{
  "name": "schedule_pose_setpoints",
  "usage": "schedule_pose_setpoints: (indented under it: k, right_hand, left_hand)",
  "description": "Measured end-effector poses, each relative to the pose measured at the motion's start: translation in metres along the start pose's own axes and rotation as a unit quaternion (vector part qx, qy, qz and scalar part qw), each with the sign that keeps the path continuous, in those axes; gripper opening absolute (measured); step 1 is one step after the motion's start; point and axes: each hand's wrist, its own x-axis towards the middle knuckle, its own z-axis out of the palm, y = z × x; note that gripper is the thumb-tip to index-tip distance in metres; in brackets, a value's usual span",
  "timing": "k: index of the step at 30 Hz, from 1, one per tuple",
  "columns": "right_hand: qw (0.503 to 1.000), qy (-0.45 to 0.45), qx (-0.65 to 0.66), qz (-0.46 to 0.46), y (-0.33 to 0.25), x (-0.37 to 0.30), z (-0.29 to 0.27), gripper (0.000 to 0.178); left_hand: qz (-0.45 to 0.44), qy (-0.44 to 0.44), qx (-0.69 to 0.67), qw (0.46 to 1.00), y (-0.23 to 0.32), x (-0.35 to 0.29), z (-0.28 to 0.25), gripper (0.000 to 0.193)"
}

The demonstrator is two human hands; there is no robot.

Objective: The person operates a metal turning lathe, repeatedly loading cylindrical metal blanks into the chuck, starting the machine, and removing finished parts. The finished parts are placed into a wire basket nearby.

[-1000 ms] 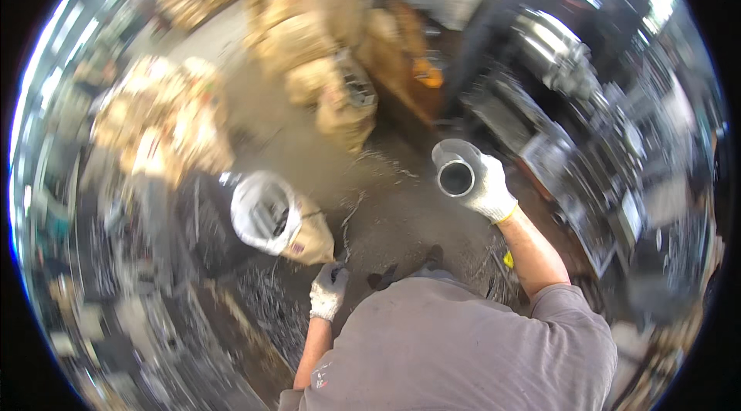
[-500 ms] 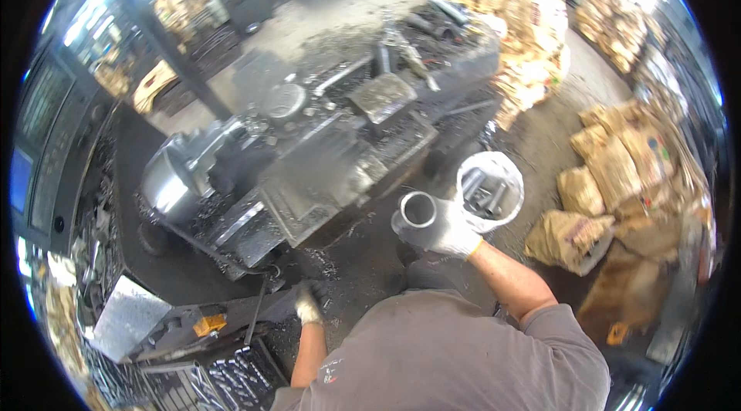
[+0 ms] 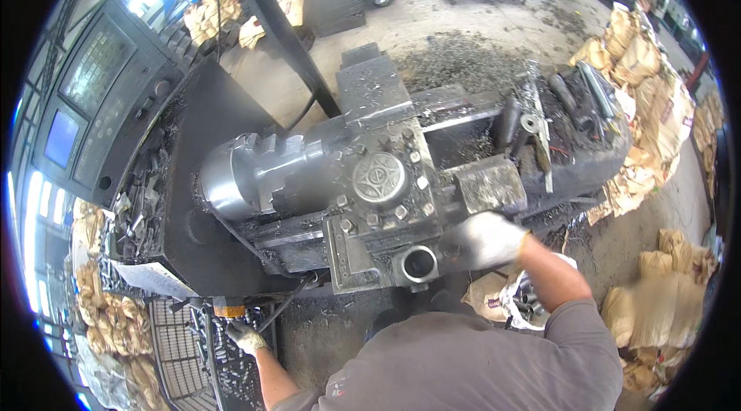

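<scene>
My right hand (image 3: 494,241), in a white glove, is closed beside the tool post (image 3: 378,218) of a lathe. A short grey metal tube (image 3: 457,250) is in its grip, smeared by motion. Just left of the tube a round-mouthed holder (image 3: 421,263) sits on the front of the tool post. The silvery chuck (image 3: 231,179) stands at the lathe's left end. At lower left my gloved left hand (image 3: 245,338) reaches with fingers out to the underside of an orange box (image 3: 229,308), close to a thin lever (image 3: 287,304).
Below my right forearm a white-lined bucket (image 3: 532,307) holds several metal tubes. A control panel (image 3: 100,94) rises at the left, near a dark metal guard (image 3: 208,241). Brown sacks (image 3: 656,311) are piled at the right. Loose tools and bars (image 3: 571,110) lie on the lathe's right end.
The view has swung left and closer over the lathe. My right hand has carried the tube from beside the bucket to the tool post. My left hand has moved to the orange box.
</scene>
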Motion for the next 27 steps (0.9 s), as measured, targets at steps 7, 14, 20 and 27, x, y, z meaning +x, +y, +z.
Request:
schedule_pose_setpoints:
  k: [7, 14, 20, 27]
  right_hand:
    - [0.938, 0.259, 0.028, -0.227, -0.025, 0.085, -0.114, 0.024]
    - [0.988, 0.052, -0.126, -0.077, -0.068, 0.226, -0.125, 0.083]
    - [0.951, -0.284, -0.120, -0.014, -0.046, 0.326, -0.090, 0.055]
    - [0.977, 0.006, 0.081, -0.195, -0.037, 0.322, -0.116, 0.044]
  left_hand:
    - [-0.070, -0.101, -0.130, 0.984, -0.048, 0.036, -0.004, 0.051]
    - [-0.222, -0.118, -0.330, 0.910, -0.028, -0.013, 0.013, 0.036]
    - [0.214, -0.145, -0.312, 0.914, 0.254, -0.076, 0.038, 0.046]
    - [0.573, -0.039, -0.103, 0.812, 0.423, 0.019, 0.019, 0.064]
